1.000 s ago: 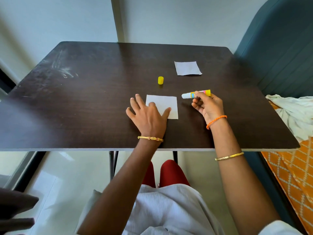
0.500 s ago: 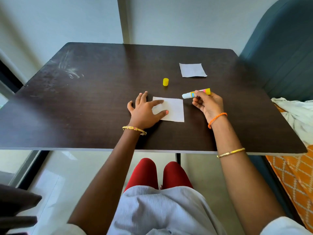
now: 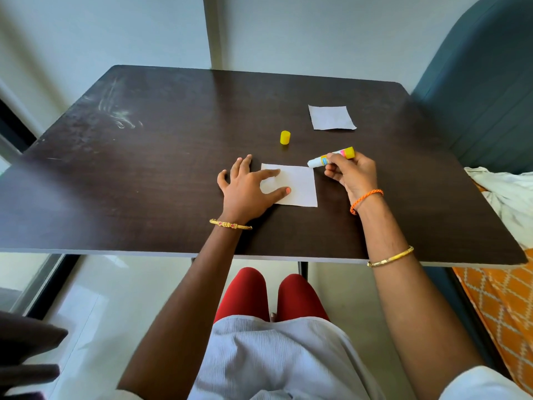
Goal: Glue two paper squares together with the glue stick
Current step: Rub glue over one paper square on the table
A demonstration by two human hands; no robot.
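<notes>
A white paper square lies flat on the dark table in front of me. My left hand rests on its left part, index finger and thumb spread and pressing it down. My right hand grips the uncapped glue stick, held nearly level with its white tip just above the square's top right corner. The yellow cap stands on the table behind the square. A second paper square lies farther back on the right.
A teal upholstered seat back stands at the table's right side. White cloth and an orange patterned cover lie beside the right edge. My red-clad knees are under the near edge.
My left hand has slid left and turned, so only the thumb and index finger lie on the near square. The right hand with the glue stick has hardly moved.
</notes>
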